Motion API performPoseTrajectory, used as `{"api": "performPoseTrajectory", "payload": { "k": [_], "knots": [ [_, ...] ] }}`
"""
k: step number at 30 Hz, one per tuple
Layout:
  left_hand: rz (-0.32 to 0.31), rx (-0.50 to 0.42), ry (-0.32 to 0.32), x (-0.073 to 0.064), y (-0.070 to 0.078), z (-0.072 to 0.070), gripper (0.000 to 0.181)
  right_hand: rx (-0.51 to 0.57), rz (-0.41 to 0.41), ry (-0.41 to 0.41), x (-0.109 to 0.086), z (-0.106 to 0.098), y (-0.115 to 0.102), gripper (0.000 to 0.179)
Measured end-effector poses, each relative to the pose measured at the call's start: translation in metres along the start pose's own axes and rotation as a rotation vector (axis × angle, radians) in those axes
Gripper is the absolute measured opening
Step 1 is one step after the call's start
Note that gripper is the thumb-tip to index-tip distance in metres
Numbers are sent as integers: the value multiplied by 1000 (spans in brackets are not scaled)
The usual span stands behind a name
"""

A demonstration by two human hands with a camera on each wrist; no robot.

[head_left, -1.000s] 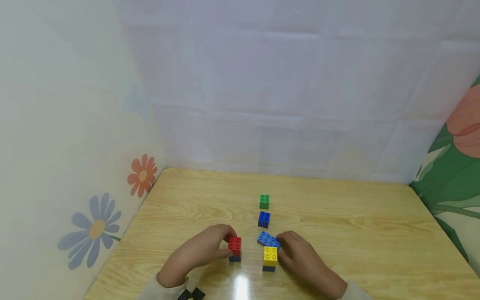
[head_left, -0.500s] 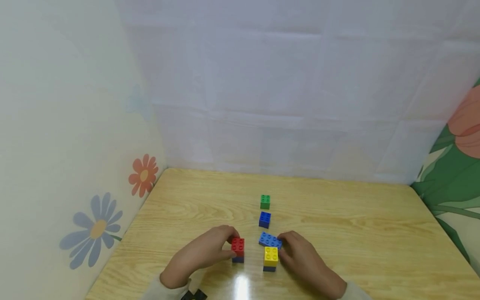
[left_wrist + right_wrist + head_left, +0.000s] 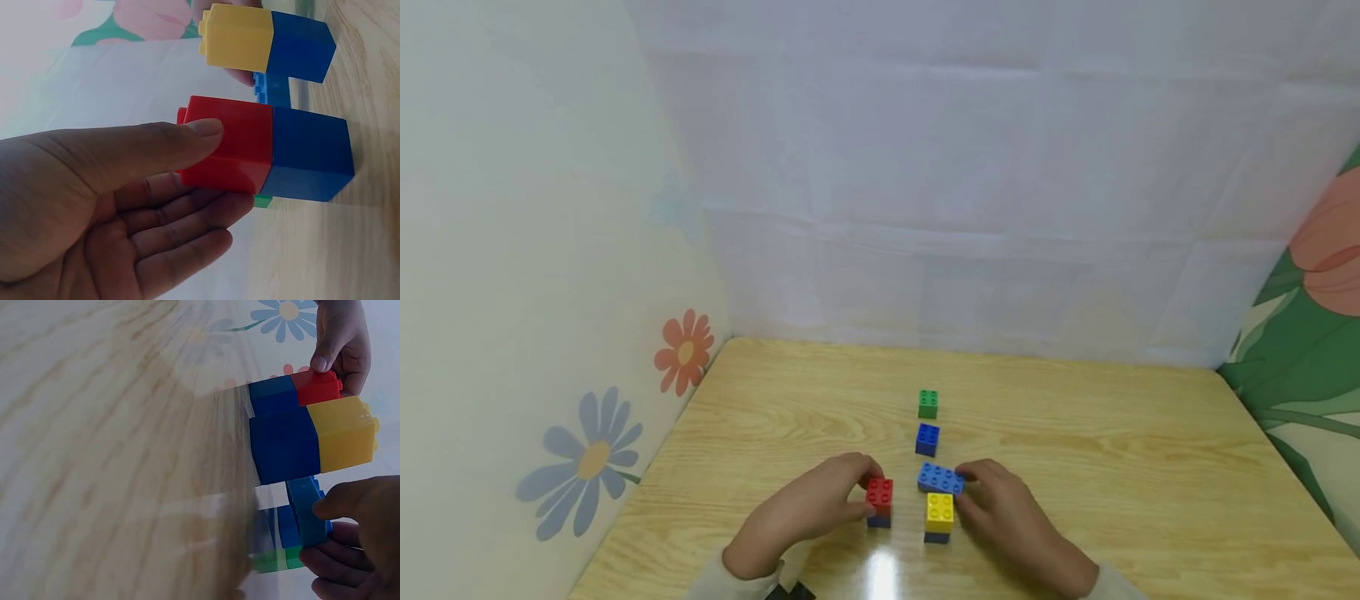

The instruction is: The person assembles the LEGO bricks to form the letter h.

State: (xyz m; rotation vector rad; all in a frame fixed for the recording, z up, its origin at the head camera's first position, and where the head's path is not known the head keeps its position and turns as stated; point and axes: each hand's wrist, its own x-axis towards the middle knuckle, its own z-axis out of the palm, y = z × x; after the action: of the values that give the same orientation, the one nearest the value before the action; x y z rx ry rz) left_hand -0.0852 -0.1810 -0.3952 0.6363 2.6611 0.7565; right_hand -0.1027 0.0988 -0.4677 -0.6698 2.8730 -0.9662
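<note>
With thumb and fingers, my left hand [image 3: 816, 504] pinches a red brick [image 3: 240, 144] that sits on top of a dark blue brick [image 3: 311, 155]. Across from it, my right hand [image 3: 1011, 515] grips one end of a lighter blue, longer brick [image 3: 937, 477], its thumb on one face and fingers on the other in the right wrist view. Just in front of that brick stands a yellow brick [image 3: 939, 515] stacked on a dark blue brick [image 3: 284, 447]; neither hand holds this pair. The two stacks stand side by side with a gap between them.
Behind the long brick a small blue brick [image 3: 927, 440] and a green brick [image 3: 928, 405] stand in a row on the wooden table [image 3: 1112, 450]. A white cloth [image 3: 970, 208] hangs at the table's back edge. A flower-painted wall [image 3: 535, 275] borders the left side.
My left hand has shifted slightly right with the red-and-blue stack, closer to the yellow one. The long blue brick in my right hand has turned a little and lies more crosswise.
</note>
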Motion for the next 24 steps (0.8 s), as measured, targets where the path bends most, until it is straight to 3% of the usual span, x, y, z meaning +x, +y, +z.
{"api": "performPoseTrajectory", "payload": {
  "k": [9,24],
  "knots": [
    [13,-7,-1,2,2,4,26,39,-134,183,-2,-8,0,33],
    [91,11,31,3,5,8,25,127,-228,265,-12,-27,-18,34]
  ]
}}
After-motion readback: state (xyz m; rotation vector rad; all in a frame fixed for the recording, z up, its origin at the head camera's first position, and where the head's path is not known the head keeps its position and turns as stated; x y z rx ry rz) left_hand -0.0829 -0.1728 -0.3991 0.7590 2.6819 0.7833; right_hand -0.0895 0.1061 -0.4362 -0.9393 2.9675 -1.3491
